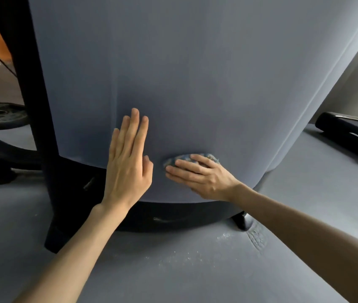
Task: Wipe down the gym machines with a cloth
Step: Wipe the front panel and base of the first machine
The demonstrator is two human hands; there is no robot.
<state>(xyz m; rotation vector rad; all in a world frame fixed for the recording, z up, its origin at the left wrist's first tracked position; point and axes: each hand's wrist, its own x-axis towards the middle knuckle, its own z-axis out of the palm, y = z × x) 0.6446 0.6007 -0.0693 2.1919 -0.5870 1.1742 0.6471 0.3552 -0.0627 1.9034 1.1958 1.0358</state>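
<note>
**Cloth pressed low on the grey panel**

Head view: the frame is filled by a gym machine's smooth grey panel (195,73), whose top is cut off by the upper edge, so the kind of machine cannot be told. A black base (173,215) is seen under the panel's curved lower rim, and a black foot (242,220) is planted on the grey floor (173,276) at its right.

The left hand (127,165) is laid flat on the panel, fingers straight, close together and pointed upward; nothing is held in it. Just to its right, the right hand (202,178) is spread over a small blue cloth (187,158), which is pressed against the panel close above the lower rim. The fingers are stretched leftward across the cloth, only slightly bent; the thumb is hidden behind the hand, so a pinch underneath cannot be ruled out. Most of the cloth is covered by the fingers, and only its bunched far edge is shown.

The two hands are kept apart by a narrow gap. Both forearms are bare and are cut off by the near edge.

At the left, a black upright post (31,84) is partly overlapped by the panel, and a dark weight plate (1,117) is half hidden behind it. At the far right, a black padded object (348,136) is cut off by the frame and cannot be identified. Pale specks (184,256) are scattered on the floor.
</note>
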